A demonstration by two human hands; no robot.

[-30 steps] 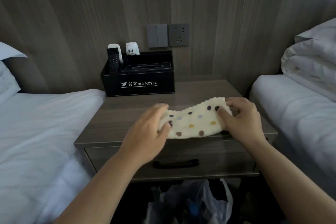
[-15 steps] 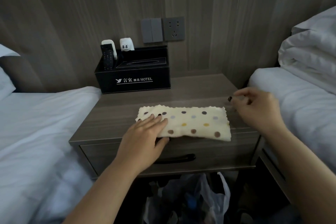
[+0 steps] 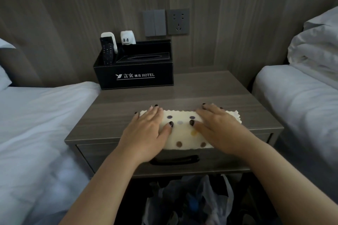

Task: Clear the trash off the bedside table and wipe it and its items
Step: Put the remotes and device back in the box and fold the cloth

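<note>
Since the earlier frame, the right hand (image 3: 222,129) had come off the table's right edge and settled flat on the cloth (image 3: 184,131), joining the left hand (image 3: 146,131).

Cloth: cream, scalloped edge, dots in purple, grey, yellow and brown; folded to a long strip. It lay at lower centre of the frame, on the front part of the bedside table (image 3: 201,93), its near edge hanging slightly over the drawer front.

Left hand: palm down on the cloth's left end, fingers straight and slightly spread, thumb pointing toward centre, dark nails. Right hand: palm down on the cloth's right end, fingers straight and a little apart, thumb toward centre, nearly meeting the other thumb. Neither hand gripped anything; both pressed the fabric.

Drawer handle (image 3: 174,160): dark, below the cloth.

Black organiser box (image 3: 135,73): at centre left of the frame, at the table's back left corner, printed "HOTEL" in white. Left compartment held a black remote (image 3: 107,51) standing upright with a white remote behind it; a white charger (image 3: 128,37) stood just to its right. The remaining section showed a tissue slot (image 3: 146,57).

Plastic bag (image 3: 192,201): bottom centre, under the table, contents unclear.

Beds (image 3: 36,124): white linen at both frame sides.
</note>
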